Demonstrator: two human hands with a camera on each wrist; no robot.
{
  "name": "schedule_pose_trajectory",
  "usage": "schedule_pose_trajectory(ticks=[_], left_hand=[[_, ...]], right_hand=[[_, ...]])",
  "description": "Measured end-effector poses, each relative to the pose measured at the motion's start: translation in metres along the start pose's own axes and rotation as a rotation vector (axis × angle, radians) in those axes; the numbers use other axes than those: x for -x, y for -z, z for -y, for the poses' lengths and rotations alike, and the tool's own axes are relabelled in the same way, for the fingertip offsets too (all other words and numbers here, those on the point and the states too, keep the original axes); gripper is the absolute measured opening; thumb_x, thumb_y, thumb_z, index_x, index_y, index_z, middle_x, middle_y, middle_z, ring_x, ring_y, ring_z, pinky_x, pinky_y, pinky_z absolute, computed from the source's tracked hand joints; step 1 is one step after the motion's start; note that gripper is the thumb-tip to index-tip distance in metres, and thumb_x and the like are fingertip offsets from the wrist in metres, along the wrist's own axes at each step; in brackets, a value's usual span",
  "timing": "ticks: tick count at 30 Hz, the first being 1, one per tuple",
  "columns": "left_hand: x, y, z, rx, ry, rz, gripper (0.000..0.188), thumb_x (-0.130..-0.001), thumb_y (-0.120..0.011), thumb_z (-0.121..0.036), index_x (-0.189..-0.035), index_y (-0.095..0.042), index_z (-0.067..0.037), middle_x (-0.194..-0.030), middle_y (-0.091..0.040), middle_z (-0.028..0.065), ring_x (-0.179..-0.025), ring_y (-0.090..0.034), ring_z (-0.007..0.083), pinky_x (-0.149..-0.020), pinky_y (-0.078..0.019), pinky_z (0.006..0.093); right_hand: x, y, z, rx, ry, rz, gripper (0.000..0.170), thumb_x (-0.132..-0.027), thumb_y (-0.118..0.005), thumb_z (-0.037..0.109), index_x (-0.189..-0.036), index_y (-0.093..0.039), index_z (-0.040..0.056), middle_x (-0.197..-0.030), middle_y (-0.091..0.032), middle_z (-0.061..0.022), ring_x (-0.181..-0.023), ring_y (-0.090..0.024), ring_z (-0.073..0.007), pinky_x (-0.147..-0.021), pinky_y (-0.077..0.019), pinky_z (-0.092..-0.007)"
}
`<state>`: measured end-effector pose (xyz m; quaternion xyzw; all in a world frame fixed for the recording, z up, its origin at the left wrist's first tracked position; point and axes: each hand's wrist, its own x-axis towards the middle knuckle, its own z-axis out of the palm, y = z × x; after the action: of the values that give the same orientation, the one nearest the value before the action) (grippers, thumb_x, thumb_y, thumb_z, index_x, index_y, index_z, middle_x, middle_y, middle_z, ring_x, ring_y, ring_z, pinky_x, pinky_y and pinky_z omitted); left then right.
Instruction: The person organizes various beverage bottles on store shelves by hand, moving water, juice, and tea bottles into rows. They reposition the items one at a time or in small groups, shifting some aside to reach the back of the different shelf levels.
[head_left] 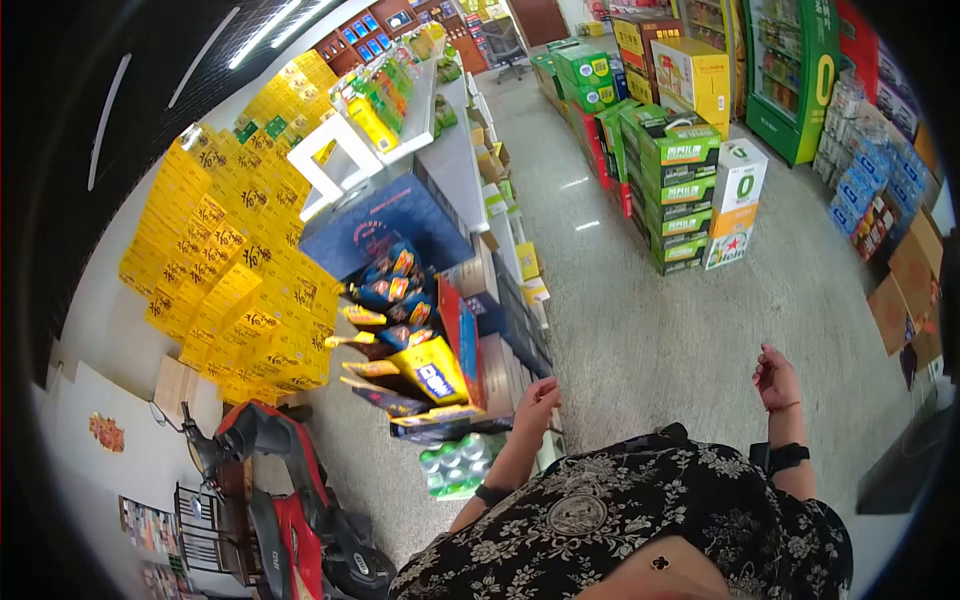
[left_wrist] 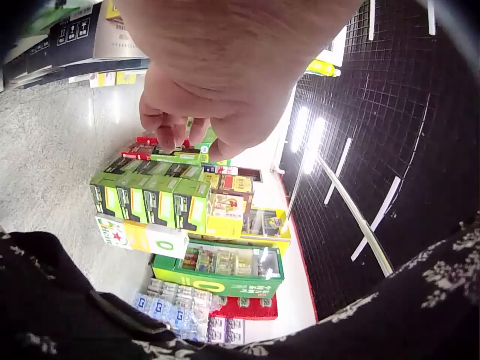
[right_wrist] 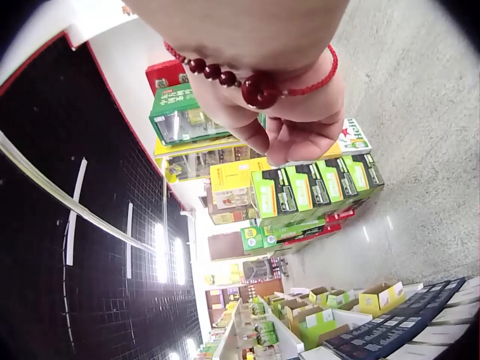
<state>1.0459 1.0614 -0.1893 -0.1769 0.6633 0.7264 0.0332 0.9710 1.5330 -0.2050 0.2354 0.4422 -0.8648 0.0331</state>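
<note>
Beyond the right hand (head_left: 775,378), cartons (head_left: 682,195) crowd grey floor (head_left: 640,345).

Head view, clock about centre. Seven: red-and-black scooter (head_left: 292,535) parked on grey floor (head_left: 630,340). Nine to ten: yellow cartons (head_left: 235,255), stacked high, dark lettering. Eleven: lit ceiling tubes (head_left: 262,36). Twelve: black office chair (head_left: 505,47), far back. Two: green drinks fridge (head_left: 785,128), bottles behind glass. Between two and three: bottle packs (head_left: 862,185), piled, blue markings.
</note>
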Motion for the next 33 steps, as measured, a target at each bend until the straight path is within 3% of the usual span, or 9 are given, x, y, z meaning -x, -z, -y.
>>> schedule_pose_trajectory(ticks=[4, 10, 14, 21, 23, 30, 33], left_hand=[[-0.056, -0.040, -0.053, -0.004, -0.066, -0.072, 0.036, -0.087, -0.062, -0.019, -0.121, -0.056, -0.007, -0.097, -0.060, 0.0002, -0.081, -0.056, 0.0096, -0.065, -0.0402, 0.0222], [-0.117, -0.064, -0.110, 0.030, -0.097, -0.293, 0.033, -0.089, -0.060, -0.016, -0.121, -0.056, -0.008, -0.102, -0.060, -0.0034, -0.078, -0.055, 0.0064, -0.065, -0.0392, 0.0212], [-0.166, -0.048, -0.117, 0.091, -0.136, -0.389, 0.033, -0.088, -0.060, -0.014, -0.119, -0.054, -0.003, -0.095, -0.061, -0.0012, -0.072, -0.055, 0.0061, -0.059, -0.0382, 0.0191], [-0.294, -0.015, -0.150, 0.087, -0.133, -0.501, 0.037, -0.086, -0.064, -0.016, -0.120, -0.054, -0.004, -0.089, -0.058, -0.0020, -0.071, -0.055, 0.0063, -0.056, -0.0382, 0.0194], [-0.331, -0.015, -0.166, 0.089, -0.103, -0.540, 0.037, -0.086, -0.064, -0.018, -0.120, -0.055, -0.005, -0.092, -0.058, -0.0012, -0.072, -0.054, 0.0066, -0.058, -0.0381, 0.0190], [-0.444, -0.019, -0.264, -0.045, -0.308, -0.442, 0.038, -0.088, -0.060, -0.016, -0.121, -0.052, 0.000, -0.103, -0.059, 0.0032, -0.080, -0.055, 0.0093, -0.068, -0.0419, 0.0210], [-0.469, -0.015, -0.305, -0.165, -0.404, -0.558, 0.037, -0.088, -0.059, -0.010, -0.122, -0.051, 0.002, -0.109, -0.058, 0.0055, -0.086, -0.054, 0.0106, -0.075, -0.0438, 0.0228]], right_hand=[[-0.087, -0.043, 0.052, 0.051, -0.054, 0.059, 0.019, -0.089, -0.056, 0.015, -0.105, -0.059, 0.0061, -0.074, -0.055, -0.0005, -0.060, -0.052, -0.0116, -0.049, -0.0440, -0.0270], [-0.219, -0.134, 0.059, 0.097, -0.177, 0.250, 0.021, -0.087, -0.058, 0.014, -0.108, -0.060, 0.0103, -0.072, -0.056, 0.0009, -0.059, -0.053, -0.0107, -0.048, -0.0447, -0.0250], [-0.279, -0.220, 0.060, 0.093, -0.263, 0.362, 0.021, -0.087, -0.059, 0.013, -0.107, -0.059, 0.0094, -0.072, -0.057, 0.0002, -0.059, -0.053, -0.0106, -0.053, -0.0456, -0.0256], [-0.394, -0.360, 0.060, 0.143, -0.263, 0.510, 0.018, -0.086, -0.058, 0.010, -0.104, -0.057, 0.0078, -0.071, -0.057, -0.0004, -0.059, -0.054, -0.0122, -0.053, -0.0448, -0.0274], [-0.433, -0.383, 0.058, 0.183, -0.296, 0.568, 0.018, -0.086, -0.059, 0.010, -0.105, -0.058, 0.0080, -0.070, -0.057, -0.0002, -0.059, -0.054, -0.0119, -0.052, -0.0445, -0.0274], [-0.513, -0.477, 0.073, 0.235, -0.313, 0.588, 0.018, -0.088, -0.058, 0.011, -0.105, -0.058, 0.0063, -0.074, -0.058, -0.0006, -0.060, -0.054, -0.0111, -0.052, -0.0443, -0.0264], [-0.560, -0.526, 0.071, 0.326, -0.286, 0.669, 0.020, -0.088, -0.058, 0.012, -0.106, -0.058, 0.0046, -0.075, -0.058, -0.0013, -0.061, -0.055, -0.0111, -0.054, -0.0448, -0.0255]])
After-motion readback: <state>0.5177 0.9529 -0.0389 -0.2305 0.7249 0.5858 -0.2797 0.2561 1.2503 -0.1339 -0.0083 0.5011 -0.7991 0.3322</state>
